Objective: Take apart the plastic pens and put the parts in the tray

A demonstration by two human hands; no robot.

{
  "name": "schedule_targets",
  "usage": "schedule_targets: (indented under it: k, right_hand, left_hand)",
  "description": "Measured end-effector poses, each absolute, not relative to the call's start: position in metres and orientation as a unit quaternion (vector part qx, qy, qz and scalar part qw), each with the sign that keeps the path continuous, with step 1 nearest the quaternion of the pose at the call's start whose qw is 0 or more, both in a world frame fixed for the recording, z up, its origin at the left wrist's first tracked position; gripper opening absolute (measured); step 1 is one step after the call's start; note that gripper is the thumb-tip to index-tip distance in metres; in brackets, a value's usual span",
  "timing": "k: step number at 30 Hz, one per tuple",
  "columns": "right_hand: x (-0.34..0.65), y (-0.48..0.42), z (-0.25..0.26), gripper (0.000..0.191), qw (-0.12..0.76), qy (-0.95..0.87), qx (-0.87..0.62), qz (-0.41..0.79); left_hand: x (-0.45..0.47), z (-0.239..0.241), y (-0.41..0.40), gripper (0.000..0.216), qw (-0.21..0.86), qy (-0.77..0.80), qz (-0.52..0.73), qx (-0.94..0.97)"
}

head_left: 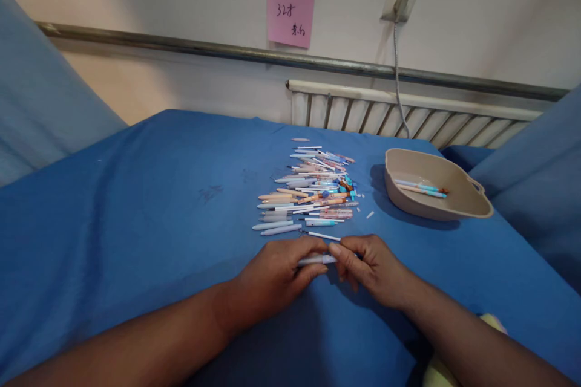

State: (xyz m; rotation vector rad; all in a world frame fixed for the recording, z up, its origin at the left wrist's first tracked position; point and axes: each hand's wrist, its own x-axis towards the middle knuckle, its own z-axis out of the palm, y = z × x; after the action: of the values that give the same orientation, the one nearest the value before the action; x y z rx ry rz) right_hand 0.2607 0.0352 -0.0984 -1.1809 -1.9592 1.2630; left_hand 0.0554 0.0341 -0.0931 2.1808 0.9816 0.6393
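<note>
A pale pen (316, 260) lies level between my two hands, in front of the pile. Around its left part, my left hand (285, 266) is closed, thumb below and fingers above. My right hand (370, 266) pinches the pen's right end with thumb and forefinger; the fingers cover that tip. Just beyond my fingers lies a thin white refill (323, 235) with a dark tip. Behind it spreads a heap of pen parts (308, 184): pastel barrels, white refills, clear pink pieces, and small blue and brown pieces.
A beige plastic basin (436, 208) at the right holds a few pens (420, 188). Small white bits (370, 214) lie beside the heap. A blue cloth (158, 211) covers the table. Behind are a radiator (354, 109), a metal rail (204, 48) and a plugged-in cord (396, 66).
</note>
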Motion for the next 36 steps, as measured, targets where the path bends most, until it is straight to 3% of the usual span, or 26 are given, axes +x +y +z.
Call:
schedule_targets:
  k: [4, 8, 15, 22, 36]
  right_hand:
    - [0.2617, 0.0352, -0.0994, 0.02, 0.331, -0.702, -0.423, 0.467]
    - [0.2654, 0.0361, -0.0981, 0.012, 0.335, -0.739, -0.415, 0.412]
    - [0.2689, 0.0389, -0.0963, 0.024, 0.323, -0.742, -0.461, 0.365]
    - [0.2679, 0.0407, -0.1014, 0.026, 0.318, -0.72, -0.481, 0.387]
    - [0.268, 0.04, -0.1006, 0.026, 0.322, -0.723, -0.48, 0.378]
  left_hand:
    - [0.0557, -0.093, 0.0364, 0.019, 0.331, 0.413, 0.225, 0.818]
    - [0.0556, -0.0906, 0.0385, 0.023, 0.341, 0.43, 0.219, 0.807]
    - [0.0545, -0.0896, 0.039, 0.019, 0.363, 0.421, 0.235, 0.797]
    - [0.054, -0.0907, 0.0382, 0.021, 0.387, 0.424, 0.241, 0.782]
    - [0.0546, -0.0862, 0.0381, 0.006, 0.363, 0.438, 0.223, 0.792]
